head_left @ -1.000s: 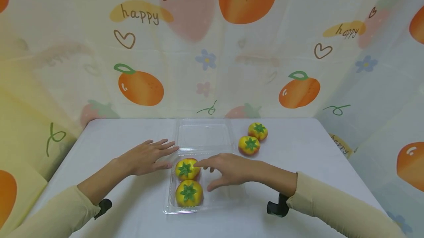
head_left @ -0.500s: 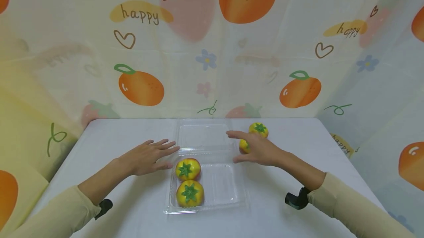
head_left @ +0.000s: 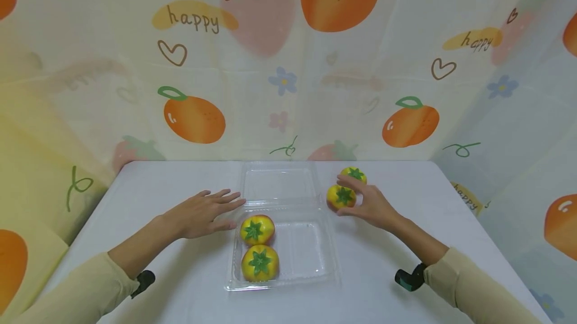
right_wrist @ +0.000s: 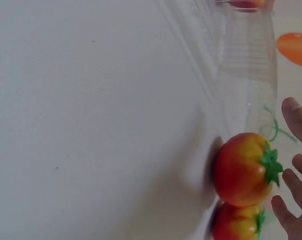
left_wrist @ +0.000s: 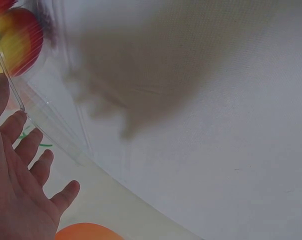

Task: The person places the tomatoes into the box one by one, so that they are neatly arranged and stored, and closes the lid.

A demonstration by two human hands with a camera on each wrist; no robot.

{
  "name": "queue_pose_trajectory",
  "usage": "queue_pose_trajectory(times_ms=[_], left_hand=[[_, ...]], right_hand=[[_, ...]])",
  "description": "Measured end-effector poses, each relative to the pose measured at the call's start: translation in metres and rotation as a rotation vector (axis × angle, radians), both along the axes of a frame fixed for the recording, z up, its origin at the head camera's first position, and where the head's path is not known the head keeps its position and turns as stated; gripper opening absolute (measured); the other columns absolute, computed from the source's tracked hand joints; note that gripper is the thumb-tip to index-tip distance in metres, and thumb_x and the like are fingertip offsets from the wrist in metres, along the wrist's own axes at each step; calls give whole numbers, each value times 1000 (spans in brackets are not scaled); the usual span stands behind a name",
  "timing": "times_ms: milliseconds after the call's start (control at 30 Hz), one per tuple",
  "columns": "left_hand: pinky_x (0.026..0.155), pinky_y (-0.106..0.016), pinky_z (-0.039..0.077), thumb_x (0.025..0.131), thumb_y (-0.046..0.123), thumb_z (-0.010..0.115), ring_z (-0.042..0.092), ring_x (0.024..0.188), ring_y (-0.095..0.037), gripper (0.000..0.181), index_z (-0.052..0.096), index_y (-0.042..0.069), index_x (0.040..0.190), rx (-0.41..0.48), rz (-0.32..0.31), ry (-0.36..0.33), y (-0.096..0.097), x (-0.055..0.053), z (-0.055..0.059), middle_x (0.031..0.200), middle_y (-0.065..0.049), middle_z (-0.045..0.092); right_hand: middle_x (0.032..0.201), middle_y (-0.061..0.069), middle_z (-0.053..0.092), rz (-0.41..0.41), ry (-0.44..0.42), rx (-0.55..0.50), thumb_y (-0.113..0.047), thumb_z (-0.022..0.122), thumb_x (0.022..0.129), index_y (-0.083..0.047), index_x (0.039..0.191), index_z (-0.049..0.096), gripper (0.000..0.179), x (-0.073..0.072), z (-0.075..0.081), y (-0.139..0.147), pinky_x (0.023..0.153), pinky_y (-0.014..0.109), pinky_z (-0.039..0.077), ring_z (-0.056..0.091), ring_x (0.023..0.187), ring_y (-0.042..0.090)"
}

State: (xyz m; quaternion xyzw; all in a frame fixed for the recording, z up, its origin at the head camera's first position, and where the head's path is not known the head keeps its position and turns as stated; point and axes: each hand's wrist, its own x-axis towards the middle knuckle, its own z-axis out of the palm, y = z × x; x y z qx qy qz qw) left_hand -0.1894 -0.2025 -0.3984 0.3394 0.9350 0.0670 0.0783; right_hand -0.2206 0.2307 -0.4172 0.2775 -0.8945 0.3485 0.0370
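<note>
Several yellow-and-red tomatoes with green star-shaped leaf tops are in the head view. One front tomato and one behind it sit in the left half of a clear plastic clamshell box. My right hand hovers by the nearer loose tomato, thumb and forefinger spread on either side of it. In the right wrist view, a gap shows between the fingers and that tomato. My left hand is held flat, fingertips right at the box's left rim.
A second loose tomato stands just behind the nearer one, to the right of the box. The box's lid lies folded back towards the wall. A fruit-printed curtain hangs behind the white table.
My right hand has moved from over the box to the back right and now frames the nearer loose tomato, its thumb and forefinger closer together. The left hand stays at the box.
</note>
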Motion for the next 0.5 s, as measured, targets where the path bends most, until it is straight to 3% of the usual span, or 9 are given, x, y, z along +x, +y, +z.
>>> queue_pose_trajectory(times_ms=[200, 500], left_hand=[[109, -66, 31, 99, 51, 51, 36, 143, -39, 63, 46, 15, 150, -2, 7, 0, 0, 0, -1, 154, -10, 44], [109, -67, 31, 99, 52, 51, 36, 143, -39, 63, 46, 14, 150, -1, 7, -3, 1, 1, 1, 154, -11, 44]], right_hand=[[132, 16, 63, -40, 23, -32, -20, 90, 73, -6, 141, 52, 79, -2, -11, 8, 95, 55, 51, 63, 109, 35], [133, 13, 64, -87, 45, -27, -18, 89, 74, -3, 138, 55, 74, -6, -23, 17, 88, 50, 54, 62, 109, 29]])
